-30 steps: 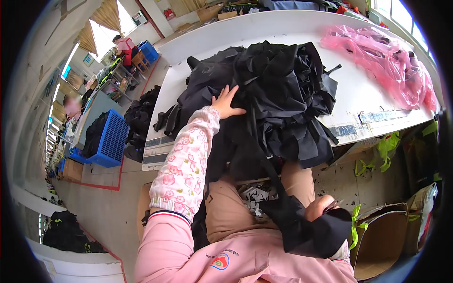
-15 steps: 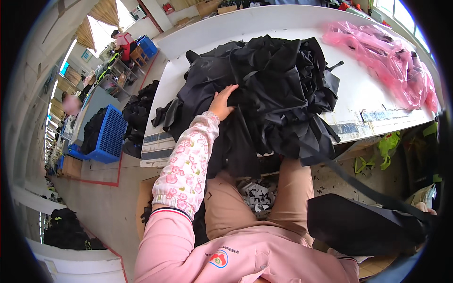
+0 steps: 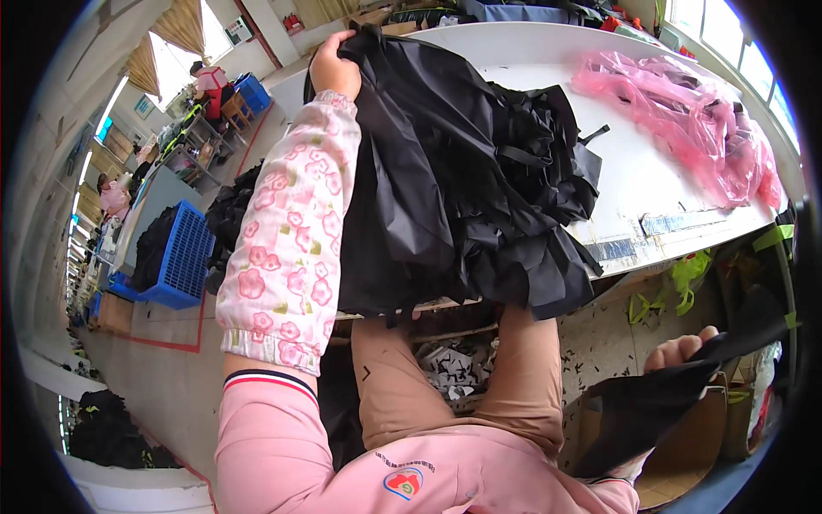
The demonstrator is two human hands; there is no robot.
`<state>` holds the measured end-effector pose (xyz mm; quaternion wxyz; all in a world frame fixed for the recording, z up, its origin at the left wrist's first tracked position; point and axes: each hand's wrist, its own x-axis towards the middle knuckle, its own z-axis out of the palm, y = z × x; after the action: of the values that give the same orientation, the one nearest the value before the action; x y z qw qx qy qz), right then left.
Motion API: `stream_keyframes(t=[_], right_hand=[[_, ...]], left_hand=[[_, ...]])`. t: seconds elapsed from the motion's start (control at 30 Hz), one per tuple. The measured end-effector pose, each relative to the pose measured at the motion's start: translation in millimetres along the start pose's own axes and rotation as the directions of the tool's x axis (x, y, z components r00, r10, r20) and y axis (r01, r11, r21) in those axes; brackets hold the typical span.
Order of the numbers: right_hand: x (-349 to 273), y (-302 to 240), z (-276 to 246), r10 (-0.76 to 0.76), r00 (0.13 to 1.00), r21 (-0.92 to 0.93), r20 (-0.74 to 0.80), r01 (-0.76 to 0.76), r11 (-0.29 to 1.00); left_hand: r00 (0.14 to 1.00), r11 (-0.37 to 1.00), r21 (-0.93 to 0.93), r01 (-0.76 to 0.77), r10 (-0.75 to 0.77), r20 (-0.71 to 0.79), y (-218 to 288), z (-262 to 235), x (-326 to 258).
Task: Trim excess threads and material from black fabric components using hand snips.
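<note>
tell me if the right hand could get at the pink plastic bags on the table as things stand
Probably not right away: the right hand is low beside the table, gripping a black fabric piece. The pink plastic bags lie uncovered, with nothing between.

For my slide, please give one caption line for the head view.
Left hand lifts black fabric from a pile on the white table; right hand holds another black piece.
</note>
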<state>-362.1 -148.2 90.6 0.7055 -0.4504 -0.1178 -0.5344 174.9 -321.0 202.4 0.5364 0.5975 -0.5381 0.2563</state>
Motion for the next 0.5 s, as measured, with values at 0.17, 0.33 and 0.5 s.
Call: stream_keyframes(t=[0.17,0.33,0.5], right_hand=[[-127,28,-105,0.136,0.751,-0.055,-0.646,-0.223,0.973],[27,64,50,0.094,0.814,-0.102,-0.573,-0.185,0.978],[110,98,114,0.429,0.842,0.129,-0.328,-0.41,0.903]], left_hand=[[0.668,0.79,0.566,-0.235,-0.292,0.685,-38,45,-66],[0.561,0.926,0.122,0.356,-0.316,0.765,-112,34,-168],[0.789,0.914,-0.397,0.09,0.177,0.588,-65,9,-207]])
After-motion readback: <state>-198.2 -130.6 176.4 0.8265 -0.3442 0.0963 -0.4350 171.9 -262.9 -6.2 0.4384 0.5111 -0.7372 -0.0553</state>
